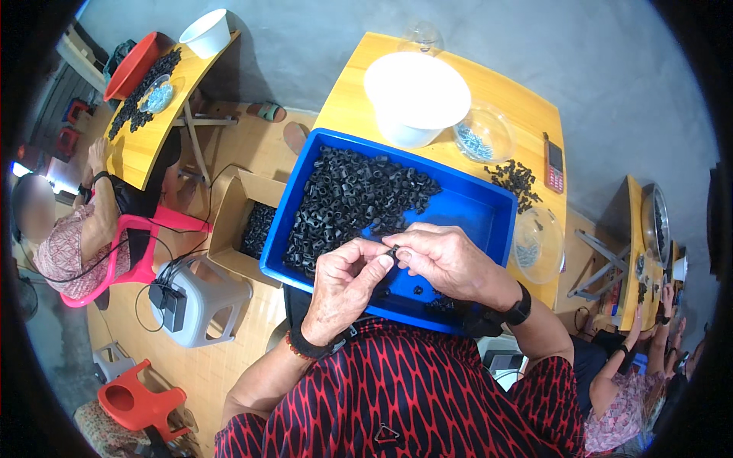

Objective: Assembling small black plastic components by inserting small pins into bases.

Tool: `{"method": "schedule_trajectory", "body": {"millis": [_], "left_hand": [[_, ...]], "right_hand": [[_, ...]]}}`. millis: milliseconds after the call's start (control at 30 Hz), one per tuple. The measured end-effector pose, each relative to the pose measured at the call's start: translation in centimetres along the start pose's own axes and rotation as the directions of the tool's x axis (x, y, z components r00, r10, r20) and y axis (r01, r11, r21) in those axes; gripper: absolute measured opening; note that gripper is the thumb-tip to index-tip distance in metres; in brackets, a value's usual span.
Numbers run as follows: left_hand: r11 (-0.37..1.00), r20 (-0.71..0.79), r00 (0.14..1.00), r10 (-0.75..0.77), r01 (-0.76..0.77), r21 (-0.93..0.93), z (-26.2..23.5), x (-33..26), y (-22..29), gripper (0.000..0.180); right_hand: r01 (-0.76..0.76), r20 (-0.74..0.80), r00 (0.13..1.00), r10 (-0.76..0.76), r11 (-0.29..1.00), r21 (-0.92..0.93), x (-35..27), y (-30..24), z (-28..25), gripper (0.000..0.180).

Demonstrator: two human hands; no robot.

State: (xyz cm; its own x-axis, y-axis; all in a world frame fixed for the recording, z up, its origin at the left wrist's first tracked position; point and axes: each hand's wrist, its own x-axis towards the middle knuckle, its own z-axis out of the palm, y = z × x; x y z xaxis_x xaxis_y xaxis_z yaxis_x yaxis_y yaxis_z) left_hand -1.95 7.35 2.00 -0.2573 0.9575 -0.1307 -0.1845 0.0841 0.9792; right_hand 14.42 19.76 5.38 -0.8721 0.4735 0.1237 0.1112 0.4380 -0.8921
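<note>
Black plastic rings (347, 200) fill the far-left half of the blue tray (489, 200) on my yellow tabletop (527, 114); its right half is mostly bare, so I judge much sorting remains. White bucket (416, 95) and clear bowl (482, 136) sit beyond. My left hand (345, 286) and right hand (443, 259) pinch one small ring (393, 252) together over the tray's near edge.

A grey wall (595, 53) rises behind a yellow wooden desk (527, 114). The floor (252, 145) is light wood. Left stands a second yellow desk (145, 153) with a pink chair (145, 252), a grey plastic stool (206, 301) and an orange stool (141, 401). Another desk (635, 244) stands right.
</note>
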Motion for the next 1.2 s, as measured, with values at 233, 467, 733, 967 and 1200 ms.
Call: {"method": "schedule_trajectory", "body": {"millis": [233, 467, 733, 967, 1200], "left_hand": [[1.0, -0.011, 1.0, -0.01, 0.009, -0.004, 0.0, 0.0, 0.0, 0.009], [0.998, -0.027, 1.0, -0.002, 0.0, -0.068, -0.2, -0.1, -0.2, 0.009], [0.999, -0.009, 1.0, 0.007, -0.007, -0.043, -0.3, 0.0, -0.1, 0.009], [0.999, -0.027, 1.0, 0.001, -0.002, -0.049, -0.2, 0.0, 0.0, 0.008], [0.997, -0.022, 1.0, -0.021, 0.019, -0.074, -0.1, -0.1, 0.0, 0.009]], "right_hand": [[0.032, -0.055, 0.998, -0.033, 0.999, -0.029, -0.2, 0.0, 0.5, 0.019], [-0.091, -0.085, 0.991, 0.102, 0.988, 0.125, -0.3, -0.3, 0.5, 0.018], [0.067, -0.098, 0.992, -0.077, 0.993, -0.1, -0.1, 0.0, 0.8, 0.018], [0.188, -0.075, 0.972, -0.22, 0.933, -0.306, -0.1, -0.7, 0.9, 0.027], [0.206, 0.029, 0.978, -0.207, 0.927, -0.314, -0.1, -1.3, 0.2, 0.031]]}}
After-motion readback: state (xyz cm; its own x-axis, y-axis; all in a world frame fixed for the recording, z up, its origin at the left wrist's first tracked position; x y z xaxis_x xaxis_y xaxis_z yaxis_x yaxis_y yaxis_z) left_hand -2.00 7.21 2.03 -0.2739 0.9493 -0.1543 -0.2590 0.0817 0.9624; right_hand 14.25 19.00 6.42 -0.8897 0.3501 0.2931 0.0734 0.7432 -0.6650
